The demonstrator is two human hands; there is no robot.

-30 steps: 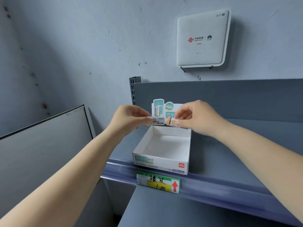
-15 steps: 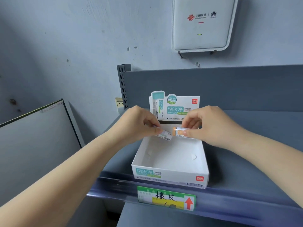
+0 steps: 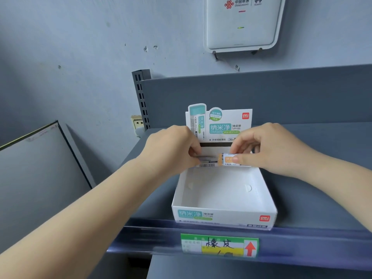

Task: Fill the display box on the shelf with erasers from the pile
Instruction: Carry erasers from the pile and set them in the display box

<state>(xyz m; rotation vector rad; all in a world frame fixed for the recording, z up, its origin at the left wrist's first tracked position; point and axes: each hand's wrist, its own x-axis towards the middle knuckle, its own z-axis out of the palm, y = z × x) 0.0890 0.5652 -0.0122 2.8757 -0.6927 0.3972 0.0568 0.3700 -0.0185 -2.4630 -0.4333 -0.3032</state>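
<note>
The white cardboard display box (image 3: pixel 223 215) reads "deli" in a red square, with "ERASER" and "VP195" on its upright back card; it sits at the front edge of the grey metal shelf (image 3: pixel 314 196). Above its rear wall, the left hand (image 3: pixel 171 147) pinches a barcoded eraser (image 3: pixel 207 160), and the right hand (image 3: pixel 269 148) pinches an orange-labelled eraser (image 3: pixel 229 159), whose print is too small to read. A white wall-mounted router (image 3: pixel 241 23), cut off at the top, shows "China unicom". A green-and-yellow shelf tag (image 3: pixel 219 245) bears a red arrow.
</note>
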